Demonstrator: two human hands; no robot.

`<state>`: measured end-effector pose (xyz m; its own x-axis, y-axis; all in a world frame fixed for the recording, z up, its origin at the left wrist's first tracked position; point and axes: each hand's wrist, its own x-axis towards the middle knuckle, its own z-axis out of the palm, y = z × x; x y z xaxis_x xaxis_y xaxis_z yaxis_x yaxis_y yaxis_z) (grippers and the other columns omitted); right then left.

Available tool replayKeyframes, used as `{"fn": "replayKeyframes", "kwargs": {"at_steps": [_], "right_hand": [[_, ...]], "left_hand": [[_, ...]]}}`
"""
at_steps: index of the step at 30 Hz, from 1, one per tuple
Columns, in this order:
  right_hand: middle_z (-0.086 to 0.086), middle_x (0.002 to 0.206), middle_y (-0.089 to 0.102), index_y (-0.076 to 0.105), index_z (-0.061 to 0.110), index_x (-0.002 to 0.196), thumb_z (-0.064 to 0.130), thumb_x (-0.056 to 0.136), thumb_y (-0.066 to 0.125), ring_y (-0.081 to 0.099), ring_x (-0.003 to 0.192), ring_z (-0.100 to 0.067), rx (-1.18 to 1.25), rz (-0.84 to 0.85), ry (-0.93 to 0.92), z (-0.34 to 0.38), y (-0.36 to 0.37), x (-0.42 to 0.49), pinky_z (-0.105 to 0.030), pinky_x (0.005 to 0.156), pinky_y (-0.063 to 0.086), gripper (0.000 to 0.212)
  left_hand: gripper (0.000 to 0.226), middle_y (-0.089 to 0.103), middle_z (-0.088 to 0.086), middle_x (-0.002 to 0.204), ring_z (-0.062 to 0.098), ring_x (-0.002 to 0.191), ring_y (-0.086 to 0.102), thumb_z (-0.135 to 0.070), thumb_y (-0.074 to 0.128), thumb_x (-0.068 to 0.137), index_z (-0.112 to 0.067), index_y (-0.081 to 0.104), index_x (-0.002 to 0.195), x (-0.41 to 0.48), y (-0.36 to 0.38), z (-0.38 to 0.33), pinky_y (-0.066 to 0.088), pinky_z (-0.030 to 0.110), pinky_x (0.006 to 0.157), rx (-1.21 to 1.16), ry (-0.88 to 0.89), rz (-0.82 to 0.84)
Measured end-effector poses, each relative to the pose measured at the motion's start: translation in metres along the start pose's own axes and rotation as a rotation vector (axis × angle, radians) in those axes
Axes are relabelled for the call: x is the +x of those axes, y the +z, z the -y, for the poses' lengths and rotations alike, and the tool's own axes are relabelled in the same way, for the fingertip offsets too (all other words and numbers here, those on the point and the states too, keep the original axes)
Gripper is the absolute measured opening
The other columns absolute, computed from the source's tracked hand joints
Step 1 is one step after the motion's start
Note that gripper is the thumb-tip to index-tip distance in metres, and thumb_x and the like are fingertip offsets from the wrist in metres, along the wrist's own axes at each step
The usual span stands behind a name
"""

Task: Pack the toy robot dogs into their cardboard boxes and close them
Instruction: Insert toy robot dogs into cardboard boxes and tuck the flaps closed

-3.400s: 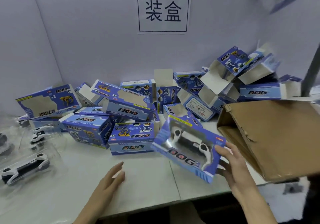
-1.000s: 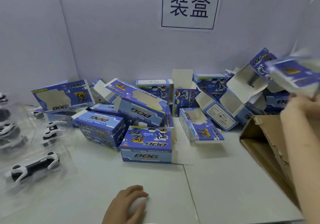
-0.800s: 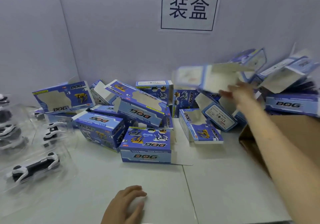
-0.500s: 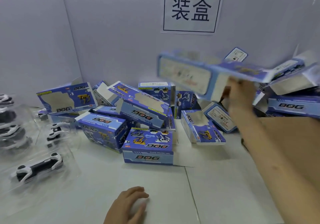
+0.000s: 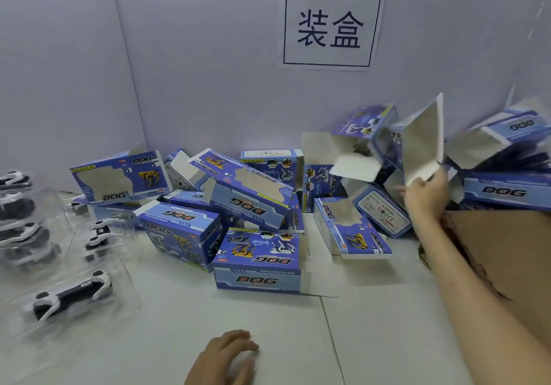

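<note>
Several blue "DOG" cardboard boxes lie in a heap along the back wall, one closed-looking box (image 5: 259, 265) lying nearest to me. My right hand (image 5: 425, 195) reaches into the right side of the heap and pinches the white flap of an open blue box (image 5: 387, 137) that is tilted up off the pile. My left hand (image 5: 226, 358) rests on the table at the front with loosely curled fingers, holding nothing. Black and white toy robot dogs in clear plastic trays sit at the left, one (image 5: 71, 295) close to the front.
A large brown cardboard carton (image 5: 507, 253) stands at the right, under my right forearm. A paper sign (image 5: 331, 27) hangs on the back wall. Clear plastic trays with more dogs (image 5: 18, 205) are stacked at the far left. The white table (image 5: 372, 325) shows in front.
My right hand swept a blue box across above the heap and now holds an open box by its flap at the right. My left hand has stayed on the table.
</note>
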<state>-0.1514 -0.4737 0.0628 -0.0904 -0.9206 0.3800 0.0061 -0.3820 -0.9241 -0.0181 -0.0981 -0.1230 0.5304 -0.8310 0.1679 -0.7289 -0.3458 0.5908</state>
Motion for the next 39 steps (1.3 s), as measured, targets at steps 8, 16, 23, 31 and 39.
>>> {"fn": "replayKeyframes", "kwargs": {"at_steps": [8, 16, 23, 31, 39], "right_hand": [[-0.001, 0.082, 0.052, 0.046, 0.017, 0.081, -0.003, 0.101, 0.042, 0.051, 0.078, -0.015, -0.265, 0.618, 0.002, 0.005, 0.020, -0.065, -0.022, 0.065, 0.038, 0.028], [0.003, 0.075, 0.071, 0.065, 0.023, 0.085, -0.008, 0.097, 0.040, 0.069, 0.051, -0.021, 0.445, 0.427, 0.310, -0.023, -0.057, -0.138, -0.027, 0.051, 0.059, 0.041], [-0.007, 0.072, 0.070, 0.059, 0.013, 0.107, 0.013, 0.103, 0.044, 0.064, 0.045, -0.017, 0.441, 0.406, 0.559, -0.058, -0.087, -0.192, -0.034, 0.037, 0.054, 0.016], [-0.010, 0.064, 0.070, 0.062, 0.008, 0.093, -0.005, 0.098, 0.042, 0.056, 0.035, -0.024, 0.314, 0.446, 0.643, -0.068, -0.093, -0.205, -0.029, 0.034, 0.049, 0.024], [-0.008, 0.065, 0.068, 0.059, 0.011, 0.091, 0.009, 0.106, 0.037, 0.059, 0.041, -0.021, 0.383, 0.437, 0.670, -0.072, -0.099, -0.204, -0.030, 0.041, 0.055, 0.027]], "left_hand": [[0.022, 0.042, -0.038, 0.123, -0.017, 0.112, 0.041, -0.037, 0.064, 0.091, -0.054, 0.056, 0.101, -0.007, 0.002, -0.002, 0.025, -0.002, 0.091, -0.016, 0.002, -0.018], [0.029, 0.062, -0.029, 0.116, -0.008, 0.113, 0.055, -0.020, 0.068, 0.091, -0.048, 0.070, 0.098, -0.018, -0.006, -0.005, 0.044, 0.018, 0.096, -0.274, -0.015, -0.138], [0.040, 0.065, -0.001, 0.127, 0.025, 0.116, 0.062, -0.018, 0.075, 0.080, -0.020, 0.068, 0.119, -0.011, -0.071, 0.028, 0.046, 0.046, 0.096, 0.146, -0.127, -0.609], [0.043, 0.066, 0.009, 0.122, 0.031, 0.119, 0.054, -0.024, 0.068, 0.084, -0.021, 0.063, 0.127, -0.002, -0.123, 0.075, 0.023, 0.048, 0.107, 0.428, -0.672, -0.586], [0.027, 0.073, -0.015, 0.093, 0.016, 0.096, 0.068, -0.020, 0.078, 0.077, -0.043, 0.073, 0.090, -0.028, -0.095, 0.018, 0.027, 0.044, 0.103, 0.195, -0.450, -0.591]]}}
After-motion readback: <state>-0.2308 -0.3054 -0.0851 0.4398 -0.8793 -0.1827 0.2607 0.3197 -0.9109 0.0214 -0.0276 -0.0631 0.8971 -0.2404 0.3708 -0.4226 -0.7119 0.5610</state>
